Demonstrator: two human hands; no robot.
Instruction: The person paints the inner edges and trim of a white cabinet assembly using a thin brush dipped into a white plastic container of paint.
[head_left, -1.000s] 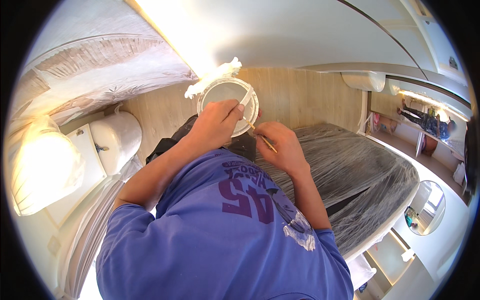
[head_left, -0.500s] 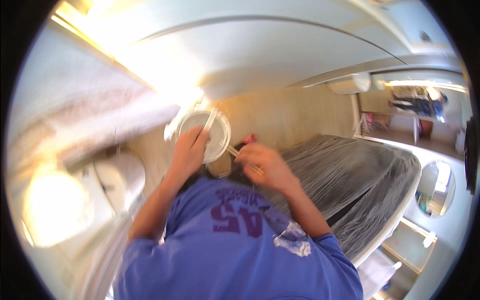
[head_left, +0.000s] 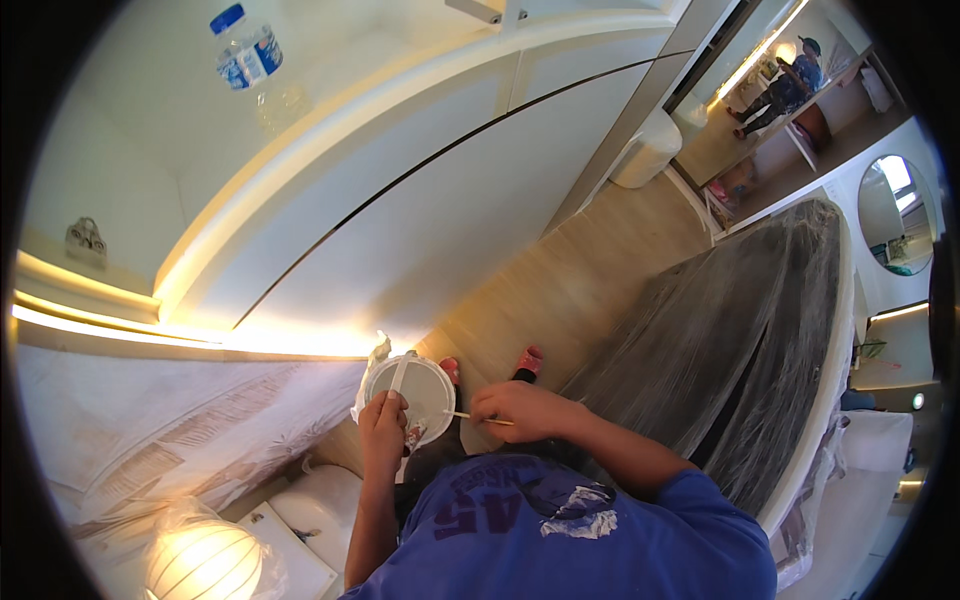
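Observation:
My left hand (head_left: 384,435) grips the near rim of a round white container (head_left: 412,392) that holds pale paste, with a white rag (head_left: 372,362) bunched against its far side. A flat white stick lies across the container's top. My right hand (head_left: 520,410) pinches a thin wooden stick (head_left: 470,416) whose tip points into the container. Both hands are held in front of my chest, above my blue shirt. My feet in red footwear (head_left: 527,358) show on the wooden floor below.
A bed wrapped in plastic film (head_left: 730,330) fills the right side. White cabinet panels (head_left: 450,160) with a lit strip rise ahead, a water bottle (head_left: 245,50) on top. A glowing round lamp (head_left: 205,560) and white nightstand sit lower left. A person stands in the far doorway (head_left: 790,75).
The view has swung up and steadied, so the cabinets now fill the top. Both hands keep the container and the thin stick, now lower in the picture.

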